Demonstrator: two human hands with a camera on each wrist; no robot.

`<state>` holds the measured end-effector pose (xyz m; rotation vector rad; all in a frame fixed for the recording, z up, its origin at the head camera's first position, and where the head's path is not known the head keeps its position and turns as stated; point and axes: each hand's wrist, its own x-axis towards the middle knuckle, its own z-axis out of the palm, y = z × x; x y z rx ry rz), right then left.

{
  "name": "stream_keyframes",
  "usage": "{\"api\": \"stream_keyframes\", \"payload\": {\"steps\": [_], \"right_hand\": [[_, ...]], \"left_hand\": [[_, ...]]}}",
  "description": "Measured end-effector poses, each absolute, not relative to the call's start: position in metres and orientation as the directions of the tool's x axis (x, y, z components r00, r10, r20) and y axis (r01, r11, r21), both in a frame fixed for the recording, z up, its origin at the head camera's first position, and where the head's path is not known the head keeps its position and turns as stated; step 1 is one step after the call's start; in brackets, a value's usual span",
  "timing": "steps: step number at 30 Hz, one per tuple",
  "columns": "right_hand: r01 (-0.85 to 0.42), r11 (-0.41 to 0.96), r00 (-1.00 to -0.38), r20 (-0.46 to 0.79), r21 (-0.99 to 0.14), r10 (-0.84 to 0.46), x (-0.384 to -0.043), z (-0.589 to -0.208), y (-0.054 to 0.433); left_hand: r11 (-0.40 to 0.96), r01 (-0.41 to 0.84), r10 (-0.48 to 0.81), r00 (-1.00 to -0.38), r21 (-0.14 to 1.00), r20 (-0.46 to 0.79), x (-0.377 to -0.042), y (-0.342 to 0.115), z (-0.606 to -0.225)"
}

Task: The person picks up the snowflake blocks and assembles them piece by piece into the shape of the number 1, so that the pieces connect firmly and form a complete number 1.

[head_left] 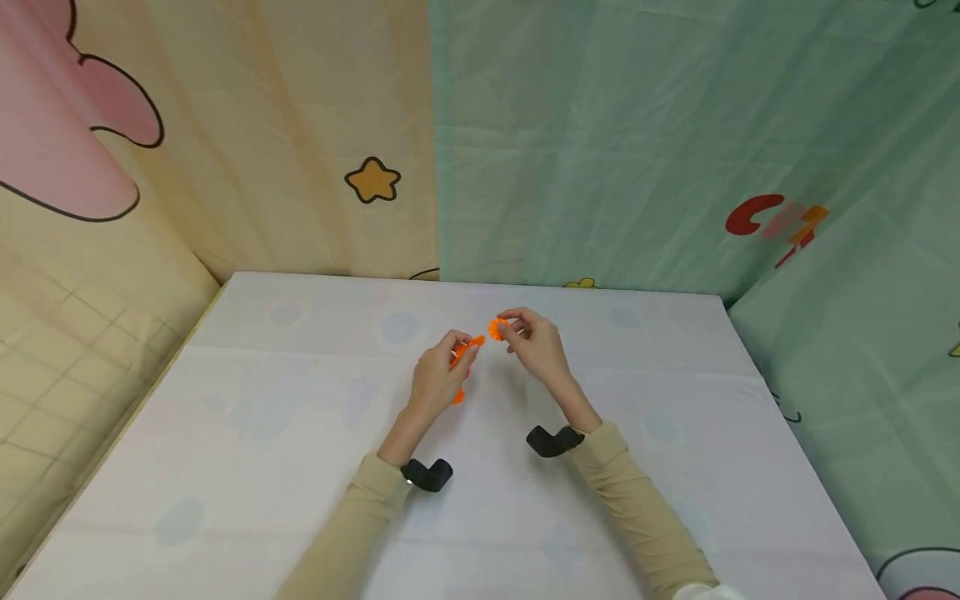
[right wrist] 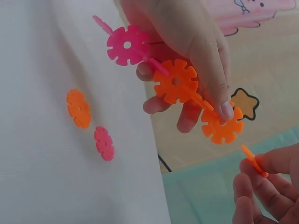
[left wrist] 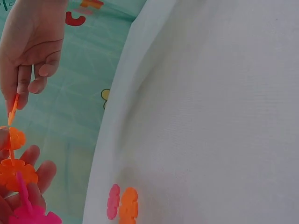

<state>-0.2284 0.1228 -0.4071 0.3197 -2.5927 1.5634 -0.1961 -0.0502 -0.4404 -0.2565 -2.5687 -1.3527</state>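
Over the far part of the table, my left hand [head_left: 437, 377] holds a chain of interlocked snowflake discs, thumb pressed on its orange end disc [right wrist: 223, 123]. Behind that in the right wrist view come another orange disc [right wrist: 175, 81] and a pink disc [right wrist: 127, 45], slotted edge to face. My right hand [head_left: 536, 346] pinches a single orange snowflake disc [head_left: 497, 328] between thumb and index finger. This disc is edge-on in the right wrist view, a small gap away from the chain's orange end.
One loose orange disc [right wrist: 78, 108] and one loose pink disc [right wrist: 104, 143] lie side by side on the white-covered table [head_left: 262, 467], below the left hand. Printed curtains [head_left: 600, 150] hang behind the table's far edge. Each wrist wears a black camera mount [head_left: 427, 476].
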Motion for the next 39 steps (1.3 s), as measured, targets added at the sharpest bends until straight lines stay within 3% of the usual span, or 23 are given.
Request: {"api": "stream_keyframes", "payload": {"steps": [24, 39], "right_hand": [[-0.183, 0.506, -0.981, 0.191, -0.843, -0.037, -0.235, -0.406, 0.113], [-0.205, 0.481, -0.977, 0.205, -0.852, -0.052, -0.232, -0.405, 0.110]], "left_hand": [[0.598, 0.304, 0.068, -0.941, 0.742, 0.332, -0.207, -0.044, -0.443], [0.598, 0.324, 0.087, -0.936, 0.734, 0.342, -0.209, -0.041, -0.442]]}}
